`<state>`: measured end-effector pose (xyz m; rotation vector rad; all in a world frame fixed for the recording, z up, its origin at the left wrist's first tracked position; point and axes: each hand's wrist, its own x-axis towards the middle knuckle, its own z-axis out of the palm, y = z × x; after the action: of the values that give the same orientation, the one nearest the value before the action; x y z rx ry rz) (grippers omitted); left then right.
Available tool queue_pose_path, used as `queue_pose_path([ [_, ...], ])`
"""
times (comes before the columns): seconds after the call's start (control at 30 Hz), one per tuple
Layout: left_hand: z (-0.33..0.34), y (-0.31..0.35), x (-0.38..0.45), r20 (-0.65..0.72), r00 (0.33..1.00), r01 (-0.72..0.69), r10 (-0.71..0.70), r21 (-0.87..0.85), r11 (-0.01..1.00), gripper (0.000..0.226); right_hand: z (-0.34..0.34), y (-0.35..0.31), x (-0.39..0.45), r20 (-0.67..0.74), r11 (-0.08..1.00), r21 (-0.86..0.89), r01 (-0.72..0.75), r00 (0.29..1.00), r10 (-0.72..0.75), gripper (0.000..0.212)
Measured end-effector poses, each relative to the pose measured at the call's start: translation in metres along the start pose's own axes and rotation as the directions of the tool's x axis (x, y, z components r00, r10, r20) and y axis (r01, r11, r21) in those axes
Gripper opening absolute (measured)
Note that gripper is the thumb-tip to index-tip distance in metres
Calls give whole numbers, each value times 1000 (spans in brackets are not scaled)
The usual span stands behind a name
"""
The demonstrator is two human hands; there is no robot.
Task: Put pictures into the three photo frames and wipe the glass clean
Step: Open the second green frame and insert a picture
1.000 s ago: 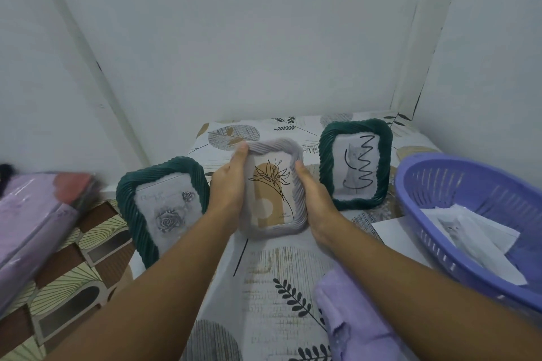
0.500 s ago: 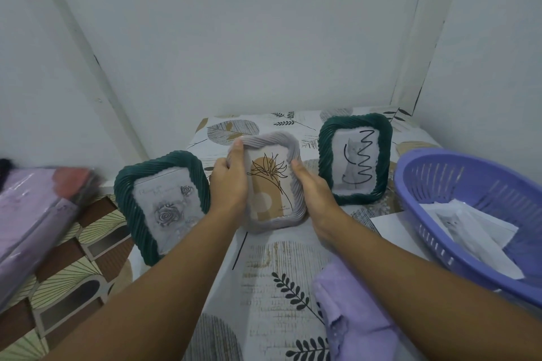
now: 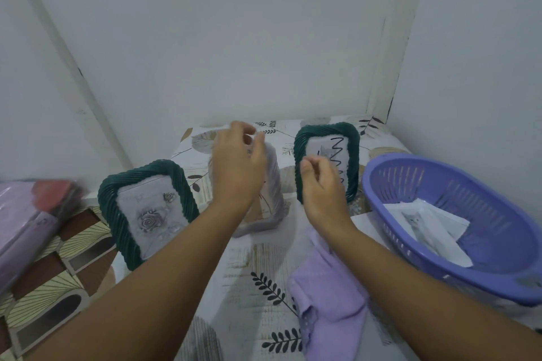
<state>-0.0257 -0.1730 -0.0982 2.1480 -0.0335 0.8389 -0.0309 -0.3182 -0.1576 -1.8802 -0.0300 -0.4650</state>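
Note:
Three photo frames stand on the patterned table [image 3: 252, 261]. A green frame [image 3: 109, 208] with a rose picture is on the left, and a green frame [image 3: 326, 131] with a cat picture on the right. The grey frame [image 3: 275, 184] with a plant picture stands between them, mostly hidden behind my left hand [image 3: 237, 167]. That hand hovers just in front of the grey frame with loosely curled fingers and holds nothing. My right hand [image 3: 319, 184] hangs in front of the right green frame, fingers relaxed and curled, also holding nothing. A purple cloth [image 3: 328, 296] lies under my right forearm.
A purple plastic basket [image 3: 381, 179] with loose paper pictures [image 3: 431, 228] sits at the right. A purple wrapped package [image 3: 23, 223] lies at the left edge. White walls close in behind and to the right of the table.
Both hands have let go of the grey frame and lifted away from its sides. The grey frame now stands by itself between the green ones.

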Motion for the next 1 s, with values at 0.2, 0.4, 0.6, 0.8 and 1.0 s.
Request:
queue_pose_path([
  [0.2,42,37,15,338,924,180,-180,30,983,41,-43,-8,46,-104,964,220,-151,979,178,50],
  [0.4,72,56,35,470,821,270,-325,181,946,36,-55,2,73,47,900,271,-342,938,342,66],
  [0.6,81,45,36,481,793,329,-373,176,928,22,-55,9,80,124,867,246,-434,901,416,86],
  [0.8,69,50,32,390,886,307,-249,-93,947,9,-58,46,97,133,866,343,-363,932,338,84],
  [1.0,21,70,30,359,909,308,-209,-243,920,15,-76,-20,63,6,931,309,-195,979,203,46],
])
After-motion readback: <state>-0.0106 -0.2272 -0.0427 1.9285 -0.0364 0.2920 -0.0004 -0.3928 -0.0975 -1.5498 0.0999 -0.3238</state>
